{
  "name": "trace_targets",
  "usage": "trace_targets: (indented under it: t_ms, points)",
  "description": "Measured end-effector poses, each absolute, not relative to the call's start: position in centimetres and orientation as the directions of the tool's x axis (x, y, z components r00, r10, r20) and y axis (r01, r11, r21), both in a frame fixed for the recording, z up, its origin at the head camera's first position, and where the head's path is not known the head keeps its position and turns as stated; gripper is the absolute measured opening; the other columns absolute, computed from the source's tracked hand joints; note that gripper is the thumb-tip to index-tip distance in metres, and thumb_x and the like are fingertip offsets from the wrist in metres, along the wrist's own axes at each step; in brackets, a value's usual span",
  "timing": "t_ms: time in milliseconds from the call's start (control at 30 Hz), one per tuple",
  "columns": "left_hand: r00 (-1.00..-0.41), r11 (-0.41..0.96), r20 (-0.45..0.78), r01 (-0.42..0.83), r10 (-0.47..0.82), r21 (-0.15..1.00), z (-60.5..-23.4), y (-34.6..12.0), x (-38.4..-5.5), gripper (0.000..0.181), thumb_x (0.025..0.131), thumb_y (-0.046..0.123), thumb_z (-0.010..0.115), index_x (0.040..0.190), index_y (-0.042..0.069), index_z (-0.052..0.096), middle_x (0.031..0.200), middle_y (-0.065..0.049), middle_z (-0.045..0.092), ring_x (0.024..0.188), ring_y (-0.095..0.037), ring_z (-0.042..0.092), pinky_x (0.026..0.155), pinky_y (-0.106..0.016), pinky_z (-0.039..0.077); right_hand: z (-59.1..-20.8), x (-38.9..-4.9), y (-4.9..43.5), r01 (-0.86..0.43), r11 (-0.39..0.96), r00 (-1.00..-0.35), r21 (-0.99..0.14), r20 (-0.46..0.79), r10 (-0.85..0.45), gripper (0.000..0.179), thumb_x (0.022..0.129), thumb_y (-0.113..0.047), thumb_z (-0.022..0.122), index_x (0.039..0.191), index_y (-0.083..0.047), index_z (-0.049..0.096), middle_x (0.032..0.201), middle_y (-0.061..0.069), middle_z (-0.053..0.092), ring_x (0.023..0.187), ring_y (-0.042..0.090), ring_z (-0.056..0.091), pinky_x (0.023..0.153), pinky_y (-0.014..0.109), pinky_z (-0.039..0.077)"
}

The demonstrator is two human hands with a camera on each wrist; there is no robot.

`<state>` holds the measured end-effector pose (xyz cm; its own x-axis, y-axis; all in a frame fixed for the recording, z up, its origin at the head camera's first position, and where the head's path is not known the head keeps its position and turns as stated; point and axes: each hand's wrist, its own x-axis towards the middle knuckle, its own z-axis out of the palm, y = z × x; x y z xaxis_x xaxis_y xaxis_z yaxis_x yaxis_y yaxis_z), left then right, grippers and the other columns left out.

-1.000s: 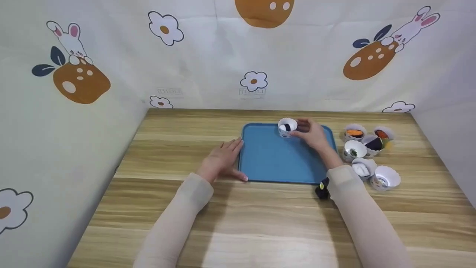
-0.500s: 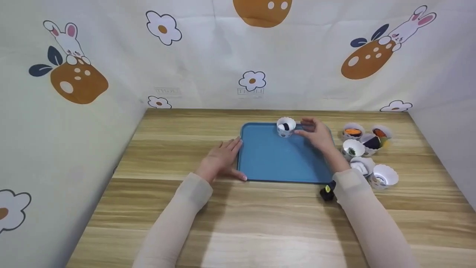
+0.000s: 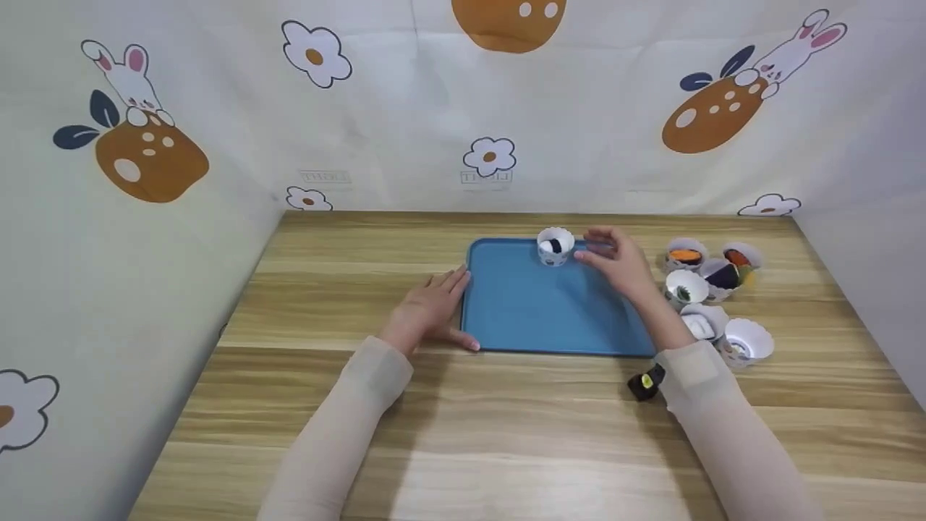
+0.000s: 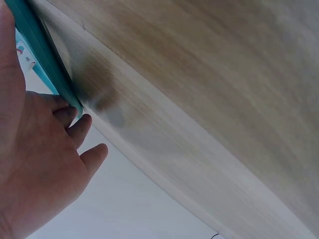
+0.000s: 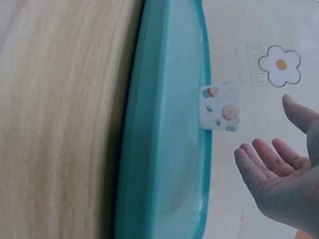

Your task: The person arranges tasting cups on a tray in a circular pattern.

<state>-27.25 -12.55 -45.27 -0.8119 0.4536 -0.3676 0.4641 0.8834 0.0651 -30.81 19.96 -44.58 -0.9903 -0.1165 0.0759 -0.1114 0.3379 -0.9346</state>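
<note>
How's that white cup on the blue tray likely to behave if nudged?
The white cup looks thin-walled, so it might dent if squeezed. Standing near the raised far rim of the blue tray, it would probably catch there if pushed away.

Head view high, facing forward-down; wrist views low, close; all share tray (image 3: 535, 311).

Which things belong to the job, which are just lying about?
Likely in the job:
blue rectangular tray, left hand at its edge
white scalloped cup on it, right hand beside it
similar cups clustered at right

Seemingly just lying about or background:
small black piece with yellow centre
cream patterned wall sheet
</note>
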Motion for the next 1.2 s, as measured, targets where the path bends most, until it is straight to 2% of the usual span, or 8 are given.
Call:
trace_targets:
  t_ms: [67, 267, 433, 600, 733, 967, 1200]
  points:
    - [-0.812, 0.883, -0.367, 0.464, 0.454, 0.067, -45.3, -12.5, -27.3, 0.131, 0.073, 0.081, 0.064, 0.161, 0.008, 0.002, 0.170, -0.008, -0.002, 0.158, -0.024, 0.005, 0.128, -0.045, 0.013, -44.4, -30.5, 19.9, -0.114, 0.339, -0.990, -0.934, 0.078, -0.117, 0.055, 0.094, -0.006, 0.067, 0.141, 0.009, 0.043, 0.144, 0.030, 0.050, 0.135, 0.043, 0.050, 0.107, 0.033, 0.049]
    - [-0.814, 0.884, -0.361, 0.461, 0.454, 0.074, -45.4, -12.5, -27.3, 0.129, 0.073, 0.079, 0.065, 0.161, 0.007, 0.003, 0.170, -0.008, -0.001, 0.158, -0.024, 0.006, 0.128, -0.046, 0.013, -44.0, -29.5, 20.1, -0.104, 0.340, -0.989, -0.935, 0.061, -0.134, 0.058, 0.096, -0.011, 0.066, 0.144, 0.008, 0.040, 0.146, 0.028, 0.048, 0.136, 0.042, 0.049, 0.110, 0.042, 0.047]
    - [-0.814, 0.887, -0.366, 0.456, 0.451, 0.076, -45.3, -12.5, -27.3, 0.129, 0.074, 0.079, 0.065, 0.161, 0.007, 0.003, 0.170, -0.008, -0.001, 0.158, -0.024, 0.006, 0.128, -0.046, 0.012, -43.9, -28.8, 20.5, -0.116, 0.347, -0.988, -0.931, 0.072, -0.138, 0.058, 0.096, -0.014, 0.067, 0.144, 0.006, 0.042, 0.146, 0.026, 0.050, 0.136, 0.041, 0.050, 0.109, 0.041, 0.048]
    - [-0.815, 0.889, -0.370, 0.451, 0.446, 0.077, -45.3, -12.5, -27.3, 0.130, 0.073, 0.081, 0.064, 0.161, 0.008, 0.002, 0.170, -0.007, -0.002, 0.158, -0.024, 0.006, 0.128, -0.046, 0.011, -43.7, -28.1, 20.9, -0.109, 0.349, -0.988, -0.931, 0.064, -0.139, 0.057, 0.096, -0.015, 0.067, 0.143, 0.006, 0.042, 0.146, 0.026, 0.050, 0.137, 0.042, 0.049, 0.100, 0.023, 0.052]
    - [-0.815, 0.889, -0.368, 0.449, 0.447, 0.087, -45.3, -12.5, -27.3, 0.130, 0.073, 0.080, 0.065, 0.161, 0.008, 0.001, 0.170, -0.007, -0.003, 0.158, -0.024, 0.006, 0.128, -0.046, 0.010, -43.5, -27.4, 21.2, -0.114, 0.344, -0.987, -0.932, 0.068, -0.145, 0.058, 0.096, -0.018, 0.067, 0.144, 0.005, 0.042, 0.146, 0.025, 0.049, 0.136, 0.042, 0.048, 0.091, 0.012, 0.048]
    - [-0.814, 0.886, -0.360, 0.455, 0.456, 0.093, -45.3, -12.6, -27.2, 0.127, 0.074, 0.077, 0.067, 0.161, 0.008, 0.005, 0.170, -0.007, 0.000, 0.157, -0.026, 0.008, 0.128, -0.050, 0.012, -43.2, -26.0, 21.9, -0.141, 0.348, -0.984, -0.927, 0.093, -0.151, 0.058, 0.096, -0.019, 0.068, 0.144, 0.003, 0.043, 0.146, 0.024, 0.051, 0.136, 0.039, 0.050, 0.088, 0.007, 0.047]
    - [-0.818, 0.894, -0.372, 0.440, 0.440, 0.089, -45.3, -12.6, -27.2, 0.129, 0.073, 0.079, 0.066, 0.161, 0.009, 0.002, 0.170, -0.006, -0.002, 0.158, -0.025, 0.007, 0.128, -0.048, 0.011, -42.6, -24.8, 22.7, -0.149, 0.345, -0.985, -0.927, 0.108, -0.136, 0.061, 0.095, -0.022, 0.069, 0.144, 0.002, 0.042, 0.147, 0.021, 0.050, 0.137, 0.036, 0.049, 0.090, 0.005, 0.048]
